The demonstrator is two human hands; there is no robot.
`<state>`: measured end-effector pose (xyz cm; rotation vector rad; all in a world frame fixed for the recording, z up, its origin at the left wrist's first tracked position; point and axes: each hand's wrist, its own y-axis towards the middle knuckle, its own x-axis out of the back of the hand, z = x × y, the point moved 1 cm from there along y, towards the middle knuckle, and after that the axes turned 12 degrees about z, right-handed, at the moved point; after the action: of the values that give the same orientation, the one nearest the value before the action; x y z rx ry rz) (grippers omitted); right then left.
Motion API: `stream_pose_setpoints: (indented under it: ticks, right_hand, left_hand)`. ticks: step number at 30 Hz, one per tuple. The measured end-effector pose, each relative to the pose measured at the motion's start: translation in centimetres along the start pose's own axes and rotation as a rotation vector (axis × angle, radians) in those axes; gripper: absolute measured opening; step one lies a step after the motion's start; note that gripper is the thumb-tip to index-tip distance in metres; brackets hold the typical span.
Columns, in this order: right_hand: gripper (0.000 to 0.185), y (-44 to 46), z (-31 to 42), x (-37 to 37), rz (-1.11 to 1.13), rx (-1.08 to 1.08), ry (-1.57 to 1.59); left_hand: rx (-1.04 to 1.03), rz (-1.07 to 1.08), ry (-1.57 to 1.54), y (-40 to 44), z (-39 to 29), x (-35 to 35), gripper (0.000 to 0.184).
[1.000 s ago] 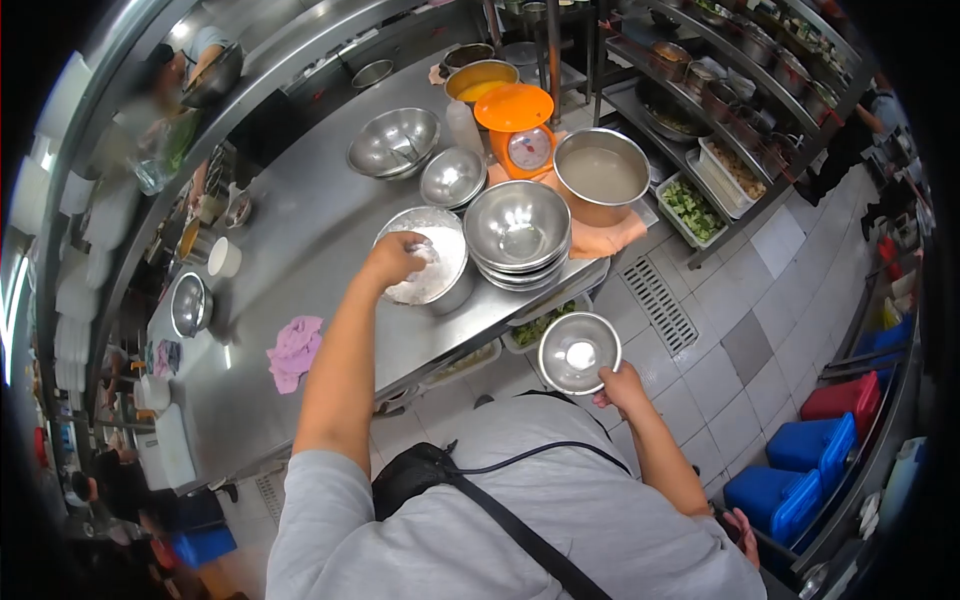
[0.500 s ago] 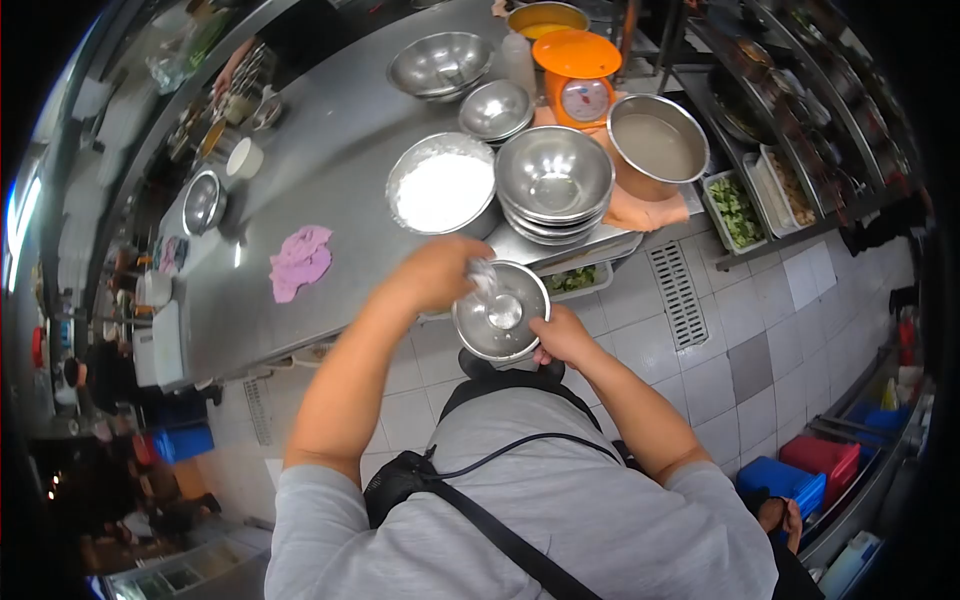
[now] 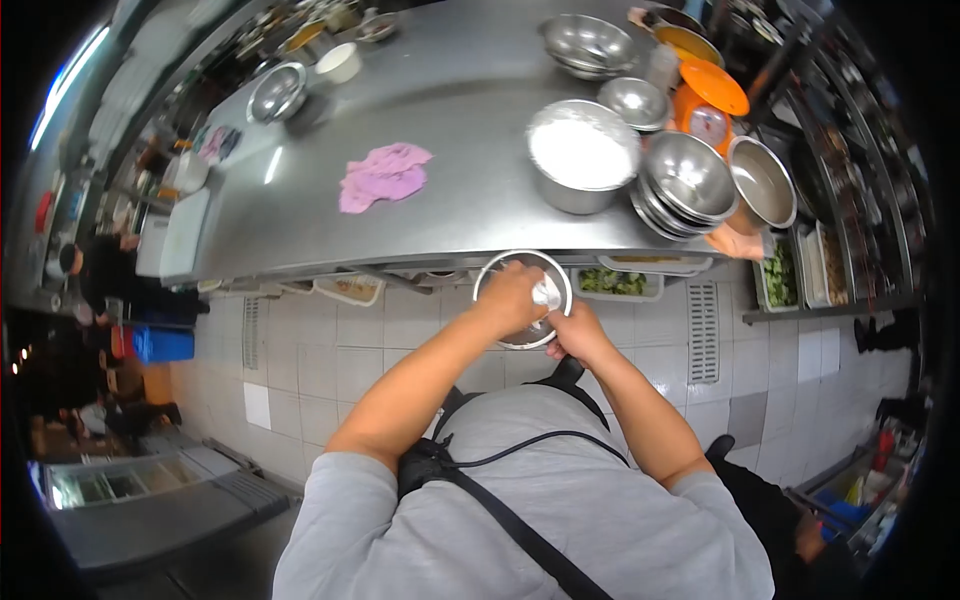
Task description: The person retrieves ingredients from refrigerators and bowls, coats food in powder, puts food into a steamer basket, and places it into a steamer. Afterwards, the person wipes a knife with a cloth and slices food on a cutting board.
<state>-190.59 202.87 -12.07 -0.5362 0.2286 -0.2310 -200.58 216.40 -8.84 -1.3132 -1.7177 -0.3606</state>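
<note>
My right hand (image 3: pixel 582 335) grips the lower right rim of a small steel bowl (image 3: pixel 562 270), held in front of the table's edge. Inside that bowl is my left hand (image 3: pixel 512 298), its fingers bent and closed round some white powder (image 3: pixel 546 291) that shows at the fingertips. The fingers hide much of the bowl's inside. Beyond the bowl, on the table, stands a deep steel pot (image 3: pixel 580 199) heaped with white powder. To its right is a stack of steel bowls (image 3: pixel 690 178).
The steel table (image 3: pixel 460 215) carries a pink cloth (image 3: pixel 385 177), more steel bowls (image 3: pixel 588 45), an orange scale (image 3: pixel 708 122) and a pot of cloudy liquid (image 3: pixel 762 180). Trays of cut greens (image 3: pixel 612 283) sit below. Another person (image 3: pixel 115 270) is at far left.
My left hand has gone from above the bowl's left rim down into it. The view has turned right-to-left, so the table items appear farther right. My right hand keeps its hold on the rim.
</note>
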Motion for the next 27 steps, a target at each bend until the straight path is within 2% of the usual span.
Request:
stream_pose_setpoints:
  ticks: [2, 4, 6, 7, 8, 10, 11, 13, 14, 16, 17, 19, 22, 23, 24, 26, 27]
  right_hand:
    - [0.030, 1.5, -1.1, -3.7, -0.003, 0.007, -0.028]
    - [0.032, 2.7, -2.1, -7.7, 0.022, -0.108, 0.022]
    - [0.031, 3.7, -3.0, -12.1, -0.018, -0.121, -0.024]
    - [0.033, 4.4, -3.3, -14.3, -0.005, -0.159, 0.007]
    - [0.036, 5.0, -3.7, -16.4, 0.005, -0.197, 0.043]
    - [0.037, 6.2, -4.2, -20.7, 0.022, -0.201, 0.044]
    - [0.036, 6.8, -4.4, -22.7, 0.029, -0.185, 0.054]
    - [0.035, 7.3, -4.6, -26.4, 0.062, -0.160, 0.074]
    - [0.035, 7.7, -4.6, -28.1, 0.056, -0.171, 0.077]
    - [0.041, 8.6, -4.8, -31.0, 0.169, -0.223, 0.130]
    - [0.043, 9.0, -4.8, -31.9, 0.232, -0.256, 0.133]
    - [0.043, 9.8, -4.0, -34.3, 0.249, -0.256, 0.159]
    - [0.047, 12.0, -3.4, -35.8, 0.334, -0.304, 0.196]
    - [0.047, 12.7, -3.1, -36.1, 0.345, -0.319, 0.182]
    - [0.047, 13.5, -2.9, -36.5, 0.359, -0.331, 0.168]
    - [0.043, 15.3, -3.5, -36.7, 0.404, -0.346, 0.175]
    - [0.038, 16.4, -3.8, -36.6, 0.436, -0.350, 0.184]
  left_hand:
    - [0.025, 0.024, -0.027, -2.1, 3.1, 1.1, 0.043]
    - [0.044, 0.054, -0.068, -5.0, 7.4, 2.2, 0.044]
    - [-0.082, -0.057, -0.116, -7.9, 11.6, 3.2, 0.045]
    - [-0.087, 0.019, -0.215, -10.9, 11.9, 6.1, 0.040]
    - [-0.083, 0.001, -0.231, -12.8, 14.2, 7.3, 0.040]
    - [-0.099, -0.193, -0.204, -16.2, 18.9, 9.1, 0.036]
    - [-0.055, -0.314, -0.215, -17.2, 22.3, 9.3, 0.036]
    - [0.127, -0.425, -0.203, -20.3, 27.8, 10.3, 0.042]
    - [0.129, -0.415, -0.211, -21.7, 30.0, 10.8, 0.042]
    - [0.519, -0.104, -1.014, -24.0, 34.0, 11.1, 0.058]
    - [0.522, -0.094, -1.024, -24.9, 35.4, 10.9, 0.058]
    - [0.499, 0.107, -1.181, -26.3, 37.5, 9.6, 0.076]
    - [0.476, 0.084, -1.181, -27.2, 40.5, 8.7, 0.071]
    - [0.506, 0.059, -1.239, -27.5, 41.4, 8.7, 0.060]
    - [0.521, 0.054, -1.245, -27.7, 42.8, 8.0, 0.060]
    - [0.368, -0.051, -0.650, -28.0, 46.2, 6.5, 0.045]
    - [0.386, -0.055, -0.655, -28.2, 46.6, 7.2, 0.045]
